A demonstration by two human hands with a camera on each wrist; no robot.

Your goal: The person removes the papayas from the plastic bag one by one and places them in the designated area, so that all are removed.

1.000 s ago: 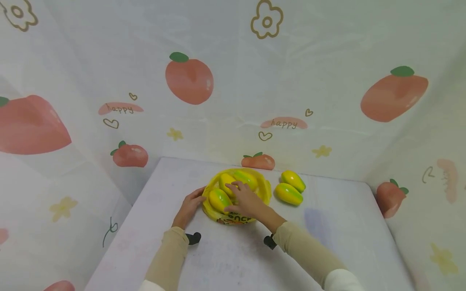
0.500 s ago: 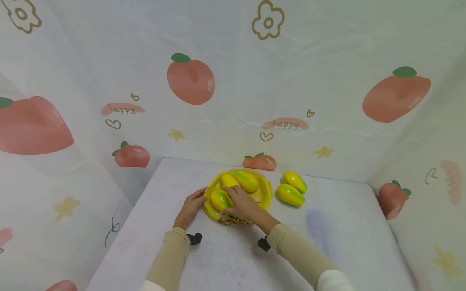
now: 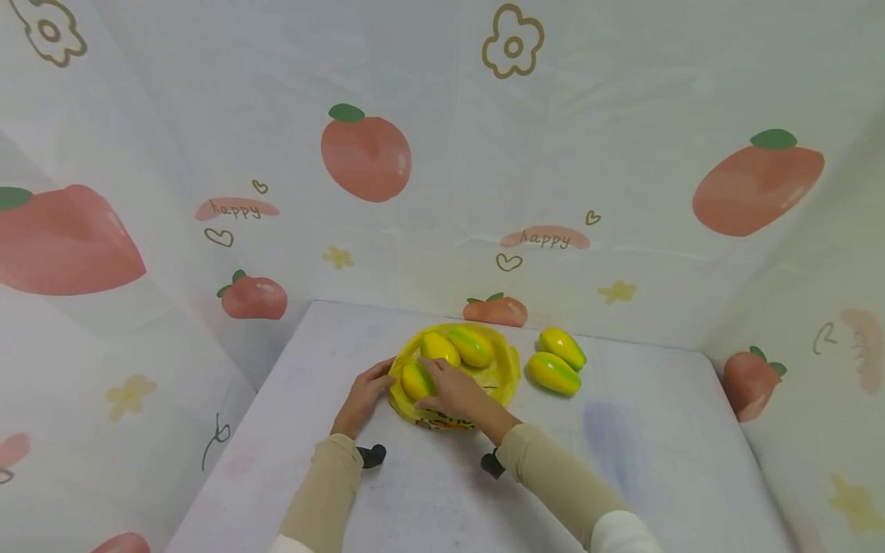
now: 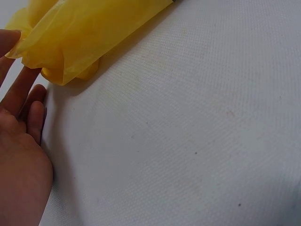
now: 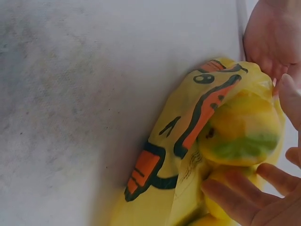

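Observation:
A yellow plastic bag (image 3: pixel 510 369) with a printed front stands with its mouth spread wide. Several yellow-green mangoes are inside, including a front-left mango (image 3: pixel 415 382) and a rear mango (image 3: pixel 472 347). My left hand (image 3: pixel 362 395) is at the bag's left rim; the left wrist view has the film (image 4: pixel 89 37) between its thumb and fingers. My right hand (image 3: pixel 459 393) reaches over the front rim, around the front-left mango. Seen from the right wrist, its spread fingers (image 5: pixel 230 193) lie beside that mango (image 5: pixel 242 134), with the thumb apart from it.
Two more mangoes lie side by side on the white table to the right of the bag, a nearer mango (image 3: pixel 555 374) and a farther mango (image 3: pixel 563 349). A fruit-printed cloth (image 3: pixel 415 261) encloses the table's back and sides.
My right hand has moved left and lower, from above the middle of the bag onto the front-left mango. The left hand stays at the rim.

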